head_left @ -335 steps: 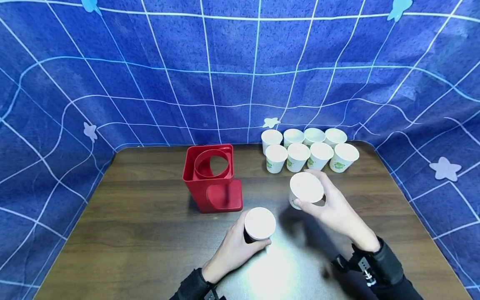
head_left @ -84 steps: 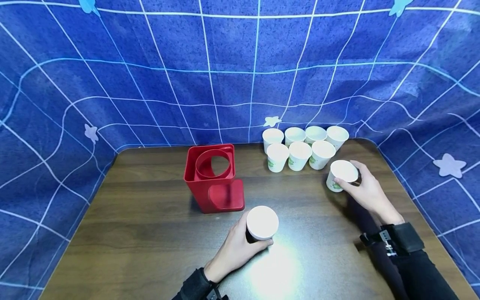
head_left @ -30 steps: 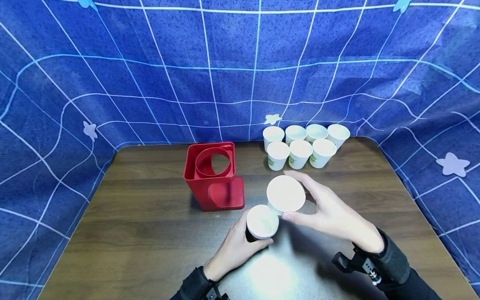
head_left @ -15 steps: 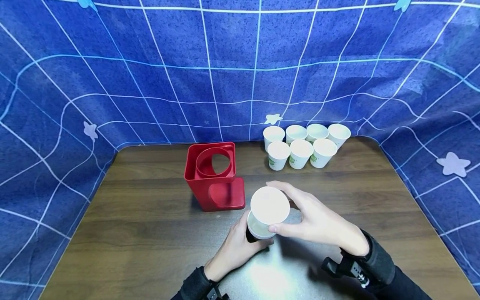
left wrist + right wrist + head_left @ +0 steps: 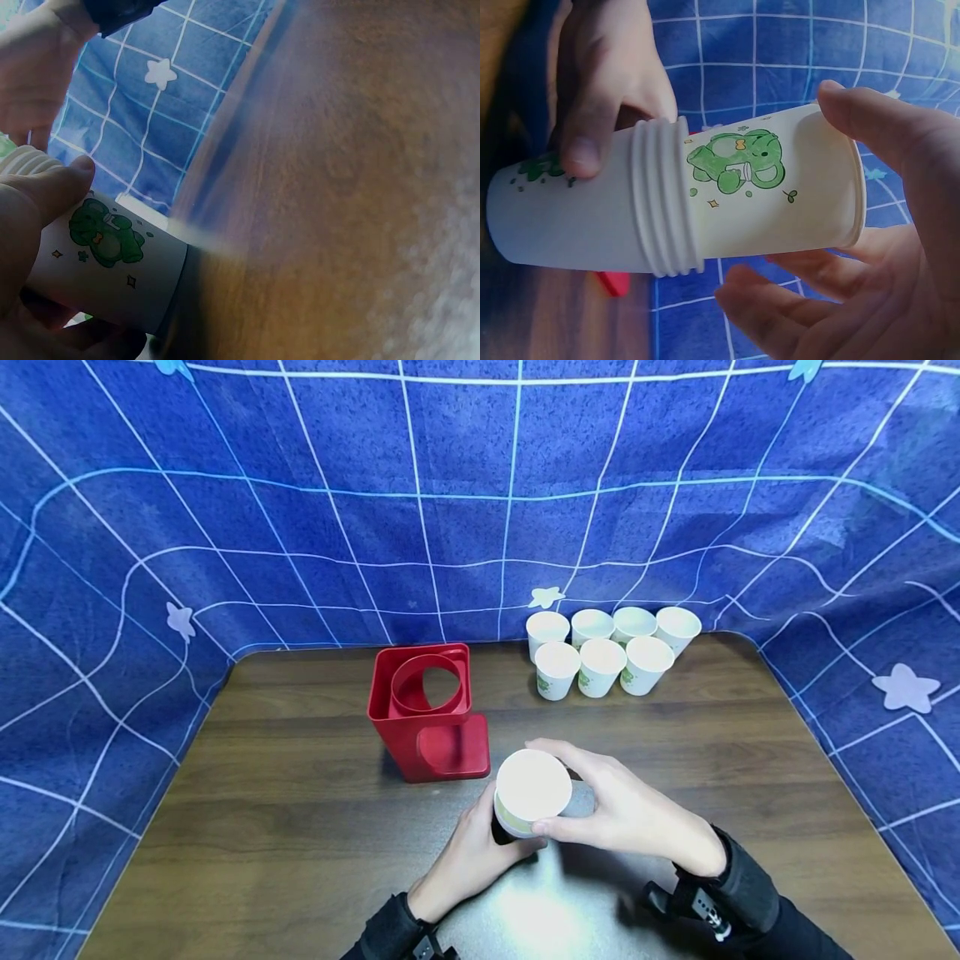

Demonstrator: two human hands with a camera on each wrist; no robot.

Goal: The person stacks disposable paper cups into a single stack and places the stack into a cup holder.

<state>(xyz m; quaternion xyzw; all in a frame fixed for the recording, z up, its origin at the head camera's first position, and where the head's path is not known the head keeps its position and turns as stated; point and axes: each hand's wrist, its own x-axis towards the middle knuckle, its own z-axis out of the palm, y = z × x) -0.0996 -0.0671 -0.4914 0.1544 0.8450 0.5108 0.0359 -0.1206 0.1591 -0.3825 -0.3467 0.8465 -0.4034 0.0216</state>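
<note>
My left hand [image 5: 476, 860] grips a stack of nested white paper cups [image 5: 592, 217] low over the table; the left wrist view shows its green bear print near the tabletop. In my right hand [image 5: 622, 802] is another paper cup [image 5: 533, 785], mouth up, held near its rim by thumb and fingers. Its lower part sits inside the top cup of the stack, while the printed upper part [image 5: 772, 180] stands clear of the several stacked rims [image 5: 667, 195]. In the head view this cup hides most of the stack.
Behind my hands, several upright paper cups [image 5: 557, 681] stand in two rows near the back edge. To their left is a red holder [image 5: 397, 747] with a round ring in its top. A blue patterned cloth [image 5: 465, 527] borders the wooden table [image 5: 262, 810].
My right hand took the front-right cup from the rows, carried it left and lowered it into the stack. My left hand stayed almost still, holding the stack.
</note>
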